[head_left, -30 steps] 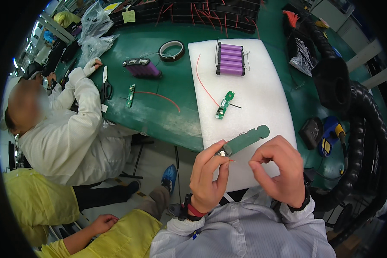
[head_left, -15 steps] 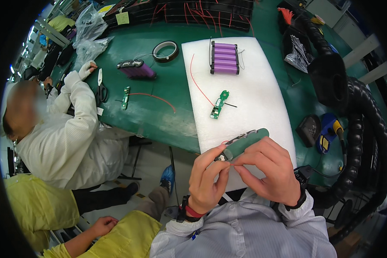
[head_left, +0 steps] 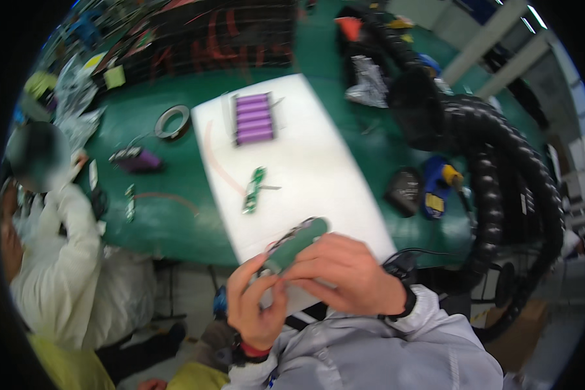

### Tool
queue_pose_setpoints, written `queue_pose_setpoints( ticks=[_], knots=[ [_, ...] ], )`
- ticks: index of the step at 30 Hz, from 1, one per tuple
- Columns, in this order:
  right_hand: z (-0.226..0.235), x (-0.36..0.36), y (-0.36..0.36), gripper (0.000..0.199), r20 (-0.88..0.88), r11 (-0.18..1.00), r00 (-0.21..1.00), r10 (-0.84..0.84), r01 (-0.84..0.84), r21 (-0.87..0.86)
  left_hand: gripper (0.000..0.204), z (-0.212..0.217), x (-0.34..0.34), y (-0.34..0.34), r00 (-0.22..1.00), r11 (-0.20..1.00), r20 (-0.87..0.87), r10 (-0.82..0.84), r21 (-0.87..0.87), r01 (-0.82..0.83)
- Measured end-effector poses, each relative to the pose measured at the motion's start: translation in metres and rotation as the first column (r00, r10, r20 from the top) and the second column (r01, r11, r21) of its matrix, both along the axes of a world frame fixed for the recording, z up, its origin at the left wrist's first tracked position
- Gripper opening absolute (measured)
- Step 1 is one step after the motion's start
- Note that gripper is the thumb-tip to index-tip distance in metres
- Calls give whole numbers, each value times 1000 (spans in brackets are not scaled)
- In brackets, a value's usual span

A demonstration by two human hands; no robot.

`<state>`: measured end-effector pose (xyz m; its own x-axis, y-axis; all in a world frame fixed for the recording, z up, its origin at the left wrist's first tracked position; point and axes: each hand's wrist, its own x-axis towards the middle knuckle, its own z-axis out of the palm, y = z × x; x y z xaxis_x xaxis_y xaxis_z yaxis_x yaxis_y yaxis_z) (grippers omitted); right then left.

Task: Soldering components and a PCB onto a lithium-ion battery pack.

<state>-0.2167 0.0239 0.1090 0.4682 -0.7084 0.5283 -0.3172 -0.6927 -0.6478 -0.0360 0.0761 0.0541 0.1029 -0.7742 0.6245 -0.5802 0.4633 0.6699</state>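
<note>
A battery pack (head_left: 298,247) with a flat green face lies tilted between my hands, over the near end of the white foam sheet (head_left: 318,162). My left hand (head_left: 257,309) grips its near left end, fingers and thumb bent around it. Along its near side, my right hand (head_left: 346,272) is closed in a pinch, fingertips close to my left thumb. What that pinch holds is too blurred to make out. Farther up the foam are a narrow green circuit board (head_left: 254,190) with a red wire and a purple battery pack (head_left: 254,119).
Left on the green table (head_left: 175,227) are another purple pack (head_left: 136,160), a tape roll (head_left: 172,122) and a second circuit board (head_left: 130,203). A co-worker in white (head_left: 65,253) sits at the left. Thick black hoses (head_left: 487,156) stand at the right, beside a blue-and-yellow object (head_left: 435,188).
The view has swung, so table and foam appear shifted left, and the picture is blurred. My hands keep nearly the same hold around the green-faced pack.
</note>
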Motion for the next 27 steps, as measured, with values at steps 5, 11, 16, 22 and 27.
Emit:
queue_pose_setpoints(
  ticks=[5,11,16,22,27],
  knots=[
    [-21,-24,37,28,404,782,783,-473,163,601,13,-6,3,3,1000,999,-12,15,47,-14],
    [-21,-98,46,36,655,653,153,-740,-69,754,24,-6,2,-3,999,1000,37,12,-6,-12],
    [-41,-173,42,31,581,560,-25,-813,241,793,24,-15,0,-11,998,1000,62,-3,-24,4],
    [-45,-220,17,44,381,415,212,-900,685,599,41,-20,4,-16,993,989,112,-28,-141,44],
    [-44,-220,9,43,149,356,325,-934,802,480,39,-20,2,-15,989,985,145,-5,-170,29]
  ],
)
